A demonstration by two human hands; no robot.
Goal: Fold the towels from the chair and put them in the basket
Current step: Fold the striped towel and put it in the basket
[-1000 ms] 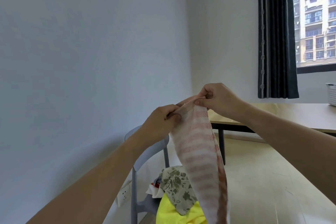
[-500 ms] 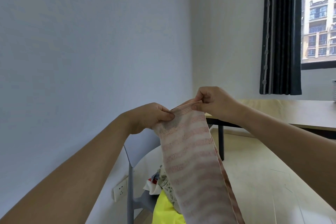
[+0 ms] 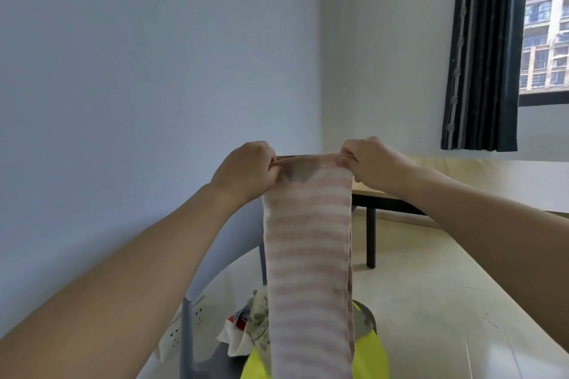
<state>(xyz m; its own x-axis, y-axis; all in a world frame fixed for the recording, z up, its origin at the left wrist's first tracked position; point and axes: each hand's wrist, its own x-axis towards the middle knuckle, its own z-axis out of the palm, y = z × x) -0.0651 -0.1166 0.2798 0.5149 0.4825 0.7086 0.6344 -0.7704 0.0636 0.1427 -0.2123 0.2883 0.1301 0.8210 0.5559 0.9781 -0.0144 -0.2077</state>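
A pink-and-white striped towel (image 3: 309, 255) hangs straight down in front of me, folded lengthwise into a narrow strip. My left hand (image 3: 246, 172) pinches its top left corner and my right hand (image 3: 374, 163) pinches the top right corner, the top edge stretched flat between them. Below it stands a grey chair (image 3: 186, 335) holding more towels: a yellow one (image 3: 371, 357), a leaf-patterned one (image 3: 258, 317) and a white one with red (image 3: 235, 338). The basket is out of view.
A wooden table (image 3: 492, 181) with black legs stands at the right, past my right arm. A dark curtain (image 3: 483, 49) hangs by the window. A white wall is close on the left, with wall sockets (image 3: 175, 335) low down. Pale floor lies to the right.
My hands have moved apart along the towel's top edge, pulling it out flat and level. The towel now hangs straight. My view has shifted left, and the basket on the table has left it.
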